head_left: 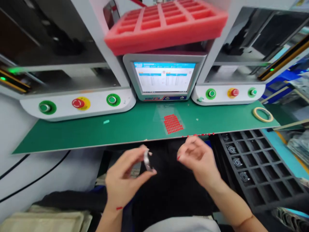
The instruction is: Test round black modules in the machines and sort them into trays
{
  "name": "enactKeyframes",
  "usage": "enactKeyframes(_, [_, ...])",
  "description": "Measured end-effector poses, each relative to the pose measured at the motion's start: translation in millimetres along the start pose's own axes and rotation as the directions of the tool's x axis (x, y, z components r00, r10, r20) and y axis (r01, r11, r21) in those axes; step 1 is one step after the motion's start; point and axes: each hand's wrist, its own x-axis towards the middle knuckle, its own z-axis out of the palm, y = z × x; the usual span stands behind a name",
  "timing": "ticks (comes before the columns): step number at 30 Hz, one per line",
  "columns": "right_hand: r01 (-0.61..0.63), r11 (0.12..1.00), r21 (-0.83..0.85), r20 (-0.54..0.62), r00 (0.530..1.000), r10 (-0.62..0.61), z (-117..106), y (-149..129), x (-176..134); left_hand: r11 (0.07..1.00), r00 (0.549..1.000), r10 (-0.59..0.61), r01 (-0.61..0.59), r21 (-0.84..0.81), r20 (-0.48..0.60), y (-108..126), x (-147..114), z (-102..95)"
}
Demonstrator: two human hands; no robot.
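My left hand [127,174] grips a thin, silvery, disc-like part [147,160] between thumb and fingers, held nearly edge-on. Its exact kind cannot be made out. To the right, my right hand [196,158] has its thumb and index finger pinched together, with a tiny red sticker [178,158] at the tip. Both hands are in front of the green table's edge, apart from each other. Beyond them, a clear sheet of small red stickers [173,124] lies on the green tabletop [135,125]. Several loose red bits [204,134] line the table edge near my right hand.
A black compartment tray [265,167] at right holds several round black parts [237,162]. A tape roll [263,114] lies at the table's right end. Behind stand a monitor [166,77], button panels [79,104] and a red foam tray [166,29] above the monitor.
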Motion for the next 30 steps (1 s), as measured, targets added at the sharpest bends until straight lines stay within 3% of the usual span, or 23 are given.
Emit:
enactKeyframes(3, [0.196, 0.966, -0.168, -0.222, 0.947, -0.23, -44, -44, 43, 0.961, 0.941, -0.24, 0.196, -0.196, -0.236, -8, 45, -23.3])
enactKeyframes(5, [0.163, 0.967, -0.194, -0.287, 0.933, -0.215, -75, -76, 80, 0.923, 0.891, -0.347, 0.269, -0.274, -0.292, -14, 81, -43.1])
enactKeyframes(8, [0.062, 0.984, -0.166, -0.377, 0.918, -0.121, -111, -117, 132, 0.888, 0.858, -0.416, 0.311, -0.34, -0.301, -26, 135, -66.6])
enactKeyframes(10, [0.054, 0.987, -0.149, -0.407, 0.907, -0.111, -122, -135, 153, 0.878, 0.832, -0.442, 0.326, -0.349, -0.336, -33, 161, -70.9])
enactKeyframes(12, [0.075, 0.987, -0.142, -0.407, 0.905, -0.128, -119, -141, 157, 0.88, 0.81, -0.448, 0.323, -0.349, -0.378, -33, 170, -64.2])
enactKeyframes(13, [0.083, 0.987, -0.138, -0.398, 0.908, -0.132, -113, -137, 153, 0.887, 0.815, -0.433, 0.311, -0.341, -0.384, -31, 167, -57.4])
enactKeyframes(15, [0.101, 0.986, -0.131, -0.34, 0.93, -0.141, -92, -119, 132, 0.917, 0.869, -0.36, 0.261, -0.303, -0.34, -21, 145, -38.5])
enactKeyframes(18, [0.132, 0.984, -0.124, -0.109, 0.983, -0.146, -49, -77, 80, 0.95, 0.968, -0.237, 0.214, -0.227, -0.081, -1, 93, -4.8])
enactKeyframes(21, [0.049, 0.998, -0.05, 0.112, 0.993, -0.044, -11, -42, 32, 0.953, 0.987, -0.136, 0.153, -0.263, 0.082, 17, 50, 20.7])
enactKeyframes(24, [-0.105, 0.994, 0.026, 0.263, 0.96, 0.095, 11, -23, 7, 0.954, 0.993, -0.006, 0.04, -0.298, 0.115, 26, 30, 28.5])
enactKeyframes(27, [-0.189, 0.978, 0.086, 0.321, 0.935, 0.152, 22, -16, 3, 0.96, 0.992, 0.087, -0.057, -0.274, 0.097, 29, 25, 25.3])
enactKeyframes(30, [-0.184, 0.974, 0.131, 0.3, 0.944, 0.138, 25, -15, 4, 0.969, 0.984, 0.154, -0.134, -0.206, 0.084, 33, 24, 21.5])
